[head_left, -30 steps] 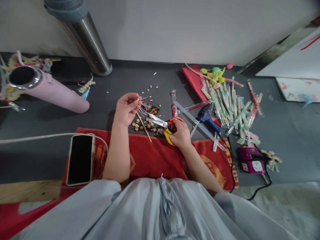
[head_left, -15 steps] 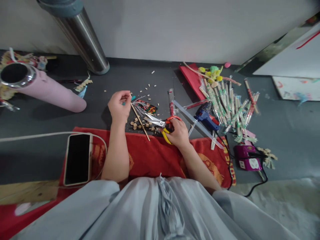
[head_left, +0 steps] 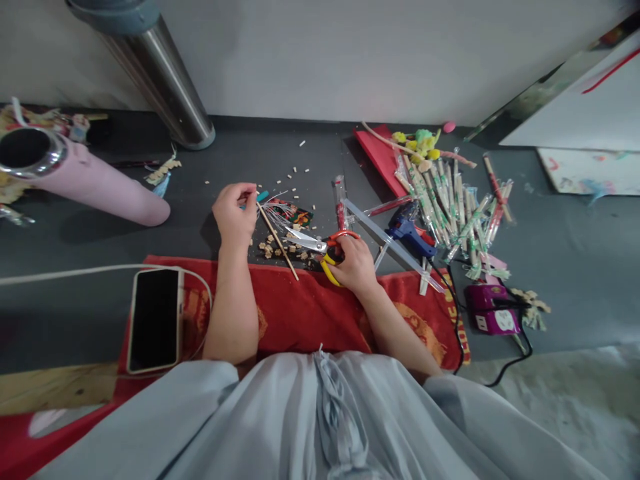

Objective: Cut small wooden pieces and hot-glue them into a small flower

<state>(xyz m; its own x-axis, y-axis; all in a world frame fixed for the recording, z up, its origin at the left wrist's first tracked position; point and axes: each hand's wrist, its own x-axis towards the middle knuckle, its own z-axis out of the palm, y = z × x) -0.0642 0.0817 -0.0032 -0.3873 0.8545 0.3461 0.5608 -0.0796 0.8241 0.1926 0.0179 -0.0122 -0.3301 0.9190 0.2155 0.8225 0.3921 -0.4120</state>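
Note:
My left hand (head_left: 234, 215) is closed in a pinch on the top end of a thin wooden stick (head_left: 278, 242) that slants down to the red cloth (head_left: 305, 310). A small teal piece (head_left: 263, 196) shows beside its fingertips. My right hand (head_left: 351, 265) grips scissors (head_left: 320, 248) with red and yellow handles, blades pointing left over a scatter of small wooden bits (head_left: 285, 248). A bundle of thin wires on a dark printed card (head_left: 293, 215) lies between the hands.
A phone (head_left: 154, 318) with a white cable lies on the cloth at left. A pink flask (head_left: 95, 183) lies on its side, a steel pipe (head_left: 165, 87) behind it. At right are a blue glue gun (head_left: 411, 235), several wrapped chopsticks (head_left: 450, 200), and a purple power strip (head_left: 490, 310).
My left hand has turned palm down and moved left, carrying the stick's top end with it. The right hand with the scissors has barely moved.

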